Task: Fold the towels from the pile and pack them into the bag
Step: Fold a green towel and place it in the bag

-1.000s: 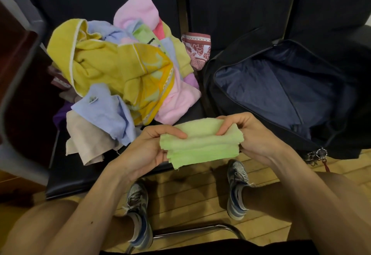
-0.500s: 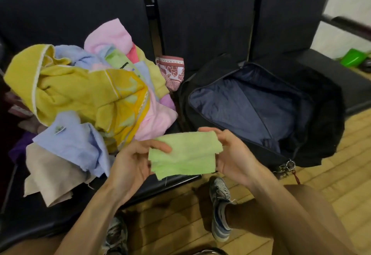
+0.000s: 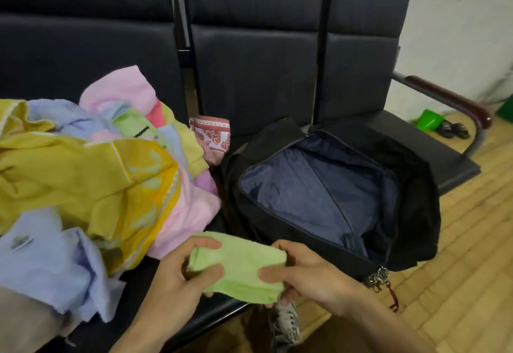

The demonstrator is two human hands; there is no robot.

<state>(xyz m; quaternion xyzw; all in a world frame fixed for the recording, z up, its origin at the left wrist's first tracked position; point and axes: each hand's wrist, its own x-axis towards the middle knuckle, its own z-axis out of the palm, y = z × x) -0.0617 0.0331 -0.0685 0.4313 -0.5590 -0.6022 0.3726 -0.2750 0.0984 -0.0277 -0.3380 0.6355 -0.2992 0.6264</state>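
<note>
A small folded light-green towel (image 3: 238,266) is held in front of me, low in the head view. My left hand (image 3: 177,283) grips its left end, thumb on top. My right hand (image 3: 308,275) pinches its right end between thumb and fingers. Just behind and to the right, a black bag (image 3: 416,213) lies unzipped on the dark bench seat, its blue-grey lining bare. On the left a loose pile of towels (image 3: 91,180) in yellow, pink, light blue and beige covers the neighbouring seat.
A red-and-white patterned cloth (image 3: 212,140) is wedged between pile and bag. Dark bench backrests (image 3: 249,55) stand behind, an armrest (image 3: 449,97) at the right end. A green cup (image 3: 430,122) and sandals lie on the wooden floor beyond. My shoe (image 3: 286,322) shows below the towel.
The view has swung right and up, bringing the whole bag into sight. The green towel is folded more compactly, and both hands have carried it closer to the bag's near edge.
</note>
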